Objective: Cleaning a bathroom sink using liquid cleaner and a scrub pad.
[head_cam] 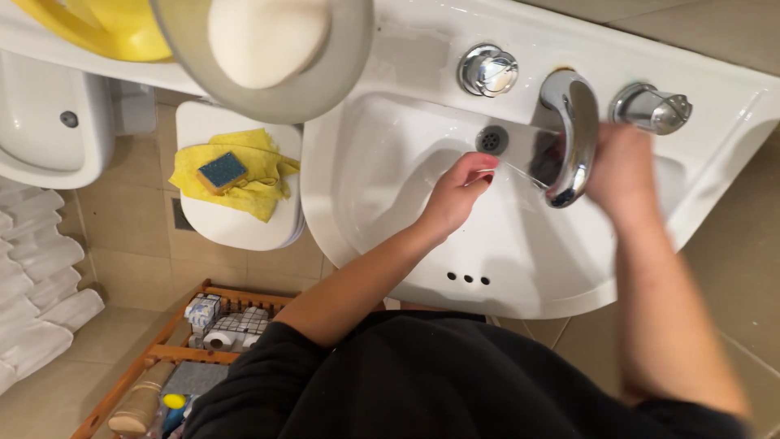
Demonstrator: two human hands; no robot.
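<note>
A closed white toilet lid [236, 219] carries a yellow cloth [252, 175] with a blue sponge [222, 171] on top. Below, a wooden rack [166, 351] holds toilet rolls [218, 339] (and small bottles). White radiator fins [36, 268] line the left edge.

Warm indoor light filled the room, glaring off the chrome tap [571, 134] and casting soft shadows into the white basin [390, 187]. The right hand [621, 167] was motion-blurred; edges bowed slightly.
</note>
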